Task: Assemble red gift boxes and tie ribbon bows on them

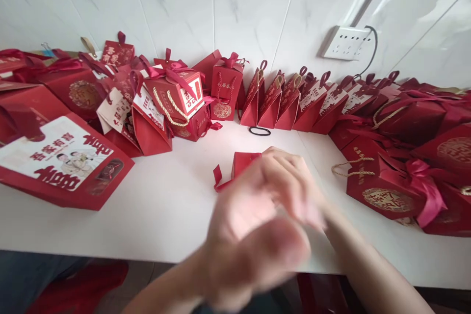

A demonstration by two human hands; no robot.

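Observation:
My left hand is raised close to the camera, blurred by motion. Its thumb stands apart from the curved fingers, and I see nothing between them. Behind it, my right hand reaches over the table from the right, its fingers largely covered by the left hand. Just beyond both hands lies a small red box with a red ribbon loop at its left side. Part of this box is hidden, and whether the right hand touches it I cannot tell.
A large red gift box with a white printed panel lies at the left on the white table. Several red triangular boxes line the tiled wall. A black hair tie lies before them. Ribboned boxes crowd the right; a power strip is above.

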